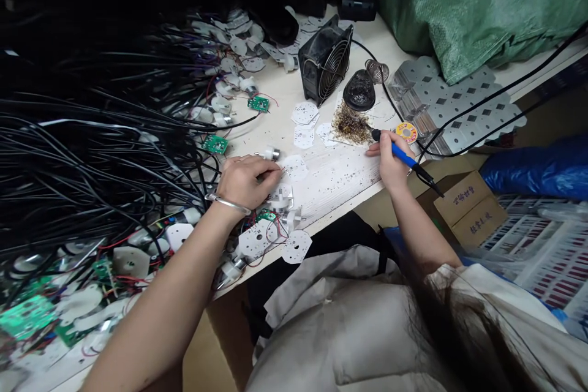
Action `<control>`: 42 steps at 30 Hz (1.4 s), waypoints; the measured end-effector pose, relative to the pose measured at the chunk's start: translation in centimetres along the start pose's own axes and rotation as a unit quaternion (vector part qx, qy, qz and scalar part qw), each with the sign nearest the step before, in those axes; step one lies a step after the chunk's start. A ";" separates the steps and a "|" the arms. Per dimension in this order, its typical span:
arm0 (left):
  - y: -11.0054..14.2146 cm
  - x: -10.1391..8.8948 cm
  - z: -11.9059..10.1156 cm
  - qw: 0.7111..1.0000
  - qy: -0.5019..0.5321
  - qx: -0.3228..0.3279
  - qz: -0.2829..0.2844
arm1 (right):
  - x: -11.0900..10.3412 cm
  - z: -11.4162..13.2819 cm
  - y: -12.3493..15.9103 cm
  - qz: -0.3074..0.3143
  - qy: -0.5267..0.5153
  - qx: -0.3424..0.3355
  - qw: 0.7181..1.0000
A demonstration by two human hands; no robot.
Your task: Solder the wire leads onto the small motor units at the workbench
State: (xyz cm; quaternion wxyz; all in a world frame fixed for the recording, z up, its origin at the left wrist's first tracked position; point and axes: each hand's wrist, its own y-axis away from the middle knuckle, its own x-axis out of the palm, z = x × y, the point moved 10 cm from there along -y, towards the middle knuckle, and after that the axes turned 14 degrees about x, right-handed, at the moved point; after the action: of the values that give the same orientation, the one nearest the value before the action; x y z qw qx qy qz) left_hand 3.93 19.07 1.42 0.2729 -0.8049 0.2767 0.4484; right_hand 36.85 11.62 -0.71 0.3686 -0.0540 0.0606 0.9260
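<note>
The pale tabletop (331, 180) spreads beneath a black fan (324, 61), the landmark here. Left of the fan sprawls a mass of black cables (92, 116); right of it, a green sack (496, 0), then stacked metal plates (463, 98). The hands are well apart, nearer than the fan: the right hand (392, 159), rightward, wraps a blue soldering iron (404, 157); the left hand (250, 180), leftward, has fingertips at a white board (294, 167), its grip unclear. Right of the fan lies a solder reel (406, 133).
</note>
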 end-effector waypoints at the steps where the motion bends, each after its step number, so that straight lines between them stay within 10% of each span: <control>1: 0.0 0.0 0.0 1.000 0.001 0.000 0.000 | -0.1 0.0 -0.1 0.000 -0.003 0.002 1.000; 7: 0.0 0.5 0.1 1.000 -0.009 -0.018 0.010 | 0.2 0.7 2.2 0.003 -0.056 -0.002 0.998; 12: -0.1 0.6 -0.5 1.000 -0.013 -0.023 0.014 | 6.8 1.1 8.9 0.172 -0.015 -0.006 0.985; 17: -0.5 0.9 -1.5 1.000 0.002 0.018 0.022 | 11.4 2.7 12.7 0.293 0.081 -0.146 0.941; 31: -0.7 2.0 -1.3 0.997 0.001 0.069 0.023 | 8.3 -0.7 10.1 0.213 -0.091 0.092 0.968; 42: -0.7 1.9 -1.1 0.998 0.017 0.058 0.016 | 9.1 -0.7 10.2 0.239 -0.095 0.099 0.961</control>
State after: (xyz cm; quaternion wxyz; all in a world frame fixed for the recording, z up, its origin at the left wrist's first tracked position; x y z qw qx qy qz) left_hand 5.90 18.46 0.41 0.3073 -0.7906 0.3201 0.4219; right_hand 23.35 10.33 -1.93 0.1446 0.0872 0.1277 0.9773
